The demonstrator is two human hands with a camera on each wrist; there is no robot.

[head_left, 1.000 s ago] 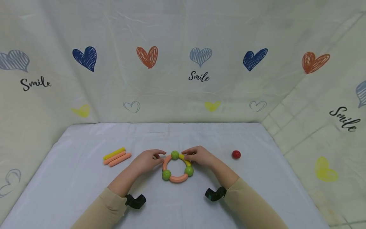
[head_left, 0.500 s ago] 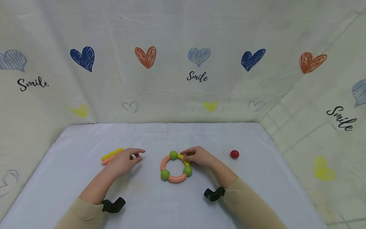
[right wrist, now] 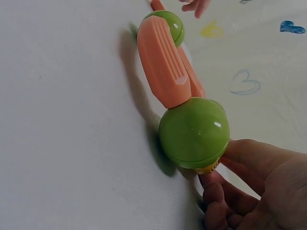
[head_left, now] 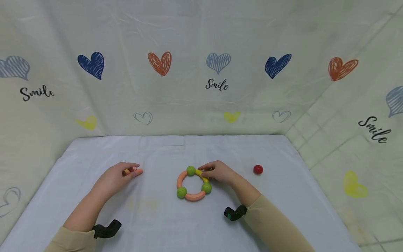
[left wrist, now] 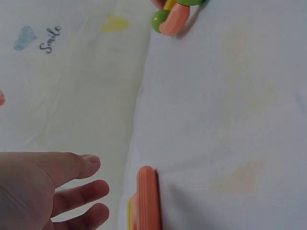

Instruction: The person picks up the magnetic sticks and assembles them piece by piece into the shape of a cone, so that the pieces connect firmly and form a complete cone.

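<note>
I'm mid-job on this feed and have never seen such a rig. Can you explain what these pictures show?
There is no machine here: a person works with a bare left hand and right hand. The wide pictures come from a camera worn on the head; the close ones from each wrist. On the white tablecloth is a ring: three green balls, two salmon curved rods and a yellow curved rod. The right hand has its grip on the yellow rod. The left hand is at the loose salmon sticks and yellow stick; I see no grip on them. A red ball lies to the right.
</note>
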